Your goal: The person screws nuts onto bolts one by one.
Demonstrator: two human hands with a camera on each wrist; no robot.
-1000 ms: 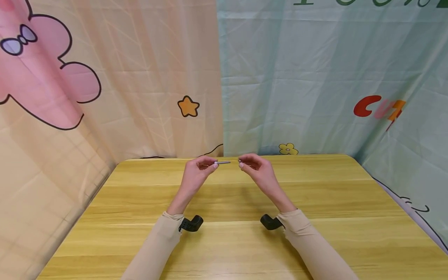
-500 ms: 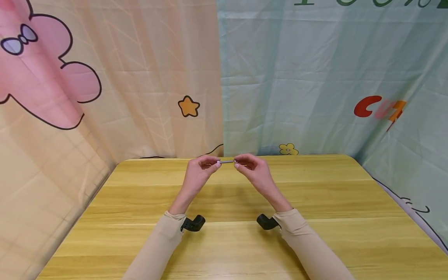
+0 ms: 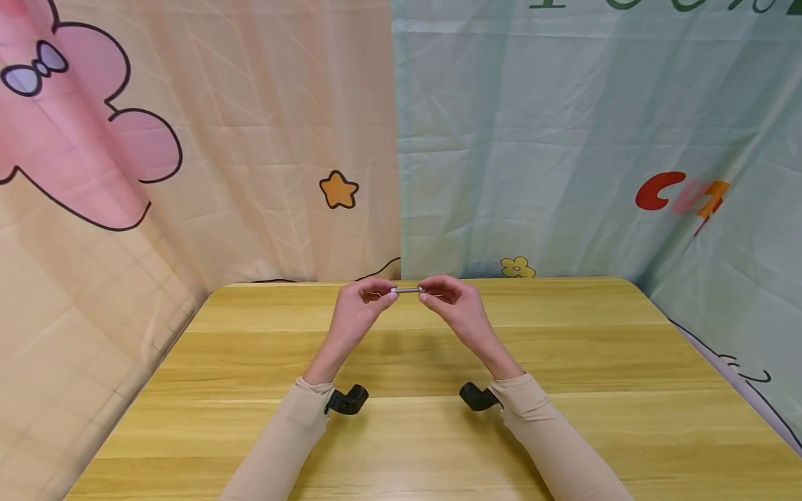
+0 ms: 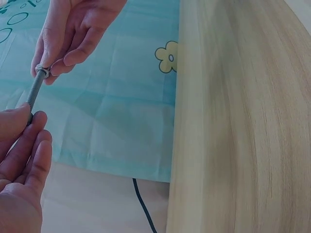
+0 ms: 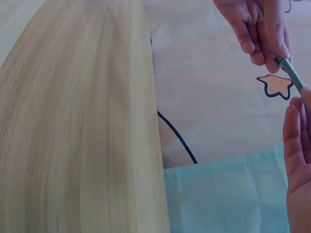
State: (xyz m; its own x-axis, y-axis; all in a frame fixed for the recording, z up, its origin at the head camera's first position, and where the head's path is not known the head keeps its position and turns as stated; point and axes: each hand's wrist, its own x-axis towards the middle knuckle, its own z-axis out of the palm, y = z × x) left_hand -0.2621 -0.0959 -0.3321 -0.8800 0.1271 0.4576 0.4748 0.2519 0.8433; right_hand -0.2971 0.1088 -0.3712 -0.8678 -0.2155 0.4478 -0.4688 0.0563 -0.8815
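Observation:
A grey metal bolt (image 3: 407, 290) spans the gap between both hands, held level above the far part of the table. My left hand (image 3: 360, 306) pinches its head end between thumb and fingers. At the other end my right hand (image 3: 457, 306) pinches a small nut (image 4: 43, 71), which sits at the bolt's tip in the left wrist view. Threads show along the shank there. The bolt's head is mostly covered by the left fingertips; in the right wrist view the right fingers hide the nut.
Beneath the hands lies a wooden table (image 3: 401, 445). Printed curtains (image 3: 501, 139) hang behind it and at both sides. A black cable (image 5: 177, 136) runs past the table's far edge. Each wrist wears a black camera mount, the left mount (image 3: 347, 400) and the right mount (image 3: 478, 396).
My right hand has moved left, bringing the nut from apart to the bolt's tip. My left hand has shifted slightly right with the bolt. Over the last half second both hands barely move.

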